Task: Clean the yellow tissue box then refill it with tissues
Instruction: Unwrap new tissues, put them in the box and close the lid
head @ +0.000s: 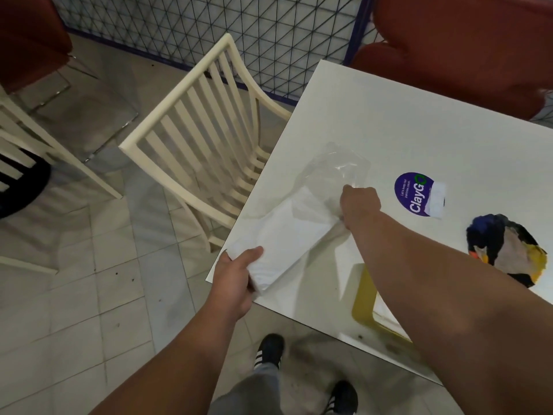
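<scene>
Cream slatted wooden chair [203, 151] left of white desk [389, 121]. Left hand [236, 280] grips near end of white tissue stack [287, 244] at desk corner. Right hand [360, 205] clenched on clear plastic wrapper [338, 166] at stack's far end. Yellow tissue box [363, 298] on desk under right forearm, partly hidden. Multicoloured cloth [508, 250] far right.

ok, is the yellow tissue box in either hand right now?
No. The yellow tissue box sits on the table under the right forearm, while the left hand and right hand hold the tissue pack.
</scene>
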Demonstrator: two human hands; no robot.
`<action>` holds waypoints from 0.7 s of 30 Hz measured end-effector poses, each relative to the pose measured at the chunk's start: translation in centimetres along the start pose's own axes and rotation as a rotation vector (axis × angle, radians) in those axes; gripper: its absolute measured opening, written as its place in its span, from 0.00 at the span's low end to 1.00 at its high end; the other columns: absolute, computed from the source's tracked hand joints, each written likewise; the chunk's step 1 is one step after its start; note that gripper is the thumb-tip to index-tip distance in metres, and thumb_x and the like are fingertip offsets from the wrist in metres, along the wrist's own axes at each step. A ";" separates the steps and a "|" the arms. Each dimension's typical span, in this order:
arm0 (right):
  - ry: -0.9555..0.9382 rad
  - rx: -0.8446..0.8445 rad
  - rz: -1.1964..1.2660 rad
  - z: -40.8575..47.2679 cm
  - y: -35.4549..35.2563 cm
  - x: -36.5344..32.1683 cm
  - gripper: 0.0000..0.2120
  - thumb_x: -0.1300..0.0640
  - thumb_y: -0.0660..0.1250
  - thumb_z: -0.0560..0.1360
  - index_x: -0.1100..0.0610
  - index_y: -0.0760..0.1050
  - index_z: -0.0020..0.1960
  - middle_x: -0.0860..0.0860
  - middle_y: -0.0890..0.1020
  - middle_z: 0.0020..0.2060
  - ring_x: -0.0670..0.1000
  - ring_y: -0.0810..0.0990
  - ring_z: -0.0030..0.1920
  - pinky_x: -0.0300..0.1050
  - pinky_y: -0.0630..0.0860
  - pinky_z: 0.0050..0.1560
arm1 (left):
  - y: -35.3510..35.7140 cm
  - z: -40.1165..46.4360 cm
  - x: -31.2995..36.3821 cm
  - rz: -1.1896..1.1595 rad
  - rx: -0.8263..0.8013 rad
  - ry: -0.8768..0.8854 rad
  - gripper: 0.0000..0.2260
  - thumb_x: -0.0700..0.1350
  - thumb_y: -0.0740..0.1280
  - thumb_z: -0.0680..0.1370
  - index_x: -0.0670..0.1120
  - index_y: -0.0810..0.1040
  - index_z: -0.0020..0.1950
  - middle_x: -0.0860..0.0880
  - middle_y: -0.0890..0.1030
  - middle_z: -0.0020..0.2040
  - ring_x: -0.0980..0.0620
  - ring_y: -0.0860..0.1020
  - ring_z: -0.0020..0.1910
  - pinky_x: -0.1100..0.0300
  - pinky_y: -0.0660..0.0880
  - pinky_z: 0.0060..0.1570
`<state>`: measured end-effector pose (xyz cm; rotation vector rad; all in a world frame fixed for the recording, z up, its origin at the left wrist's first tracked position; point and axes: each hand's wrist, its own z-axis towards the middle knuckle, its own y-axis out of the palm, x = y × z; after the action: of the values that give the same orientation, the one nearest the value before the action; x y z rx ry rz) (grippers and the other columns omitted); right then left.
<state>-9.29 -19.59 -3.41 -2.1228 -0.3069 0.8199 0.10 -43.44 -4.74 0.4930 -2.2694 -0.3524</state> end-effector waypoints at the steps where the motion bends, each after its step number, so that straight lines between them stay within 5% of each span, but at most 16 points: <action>1: 0.031 0.005 0.035 0.0 0.2 0.0 0.19 0.51 0.59 0.77 0.60 0.72 0.63 0.57 0.77 0.59 0.56 0.74 0.51 0.41 0.66 0.35 | -0.6 -0.3 0.0 -0.003 0.007 0.012 0.16 0.35 0.69 0.73 0.46 0.77 0.60 0.45 0.84 0.54 0.44 0.82 0.52 0.46 0.79 0.50; 6: -0.006 0.043 0.109 -0.5 -0.9 0.2 0.18 0.56 0.65 0.77 0.62 0.68 0.63 0.57 0.79 0.55 0.58 0.75 0.58 0.43 0.68 0.47 | -3.9 -2.7 -0.5 -0.047 0.014 0.081 0.22 0.35 0.69 0.71 0.43 0.75 0.64 0.42 0.81 0.59 0.40 0.80 0.57 0.41 0.74 0.60; 10: 0.107 0.139 0.354 -1.4 -1.4 0.3 0.29 0.42 0.59 0.76 0.63 0.66 0.67 0.58 0.74 0.55 0.59 0.75 0.57 0.48 0.70 0.55 | -4.3 -4.5 -1.1 -0.065 0.039 0.119 0.19 0.35 0.66 0.74 0.44 0.75 0.65 0.42 0.81 0.59 0.40 0.80 0.57 0.42 0.74 0.60; 14: -0.012 0.248 0.343 -2.9 -2.8 0.9 0.29 0.42 0.59 0.76 0.65 0.66 0.65 0.60 0.74 0.60 0.61 0.74 0.60 0.51 0.70 0.58 | -3.2 -6.4 -1.3 -0.049 0.066 0.153 0.18 0.35 0.67 0.74 0.44 0.76 0.63 0.44 0.82 0.57 0.43 0.82 0.54 0.47 0.78 0.55; 18: -0.165 0.173 0.441 -5.1 -4.2 2.4 0.22 0.43 0.57 0.77 0.62 0.74 0.51 0.53 0.79 0.43 0.58 0.78 0.51 0.50 0.75 0.52 | -0.8 -8.9 -0.7 -0.027 0.052 0.207 0.13 0.35 0.66 0.75 0.45 0.77 0.59 0.46 0.84 0.52 0.46 0.84 0.49 0.53 0.81 0.45; 21: -0.213 0.134 0.521 -7.4 -5.5 3.9 0.20 0.43 0.56 0.76 0.59 0.70 0.39 0.51 0.74 0.35 0.58 0.77 0.43 0.54 0.78 0.50 | 1.5 -10.6 -0.3 -0.047 0.037 0.216 0.15 0.36 0.68 0.74 0.45 0.77 0.60 0.46 0.84 0.52 0.46 0.84 0.49 0.52 0.81 0.45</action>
<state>-1.18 -18.83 2.43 -2.0129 0.2020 1.3305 7.77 -43.07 2.72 0.5759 -2.0615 -0.2668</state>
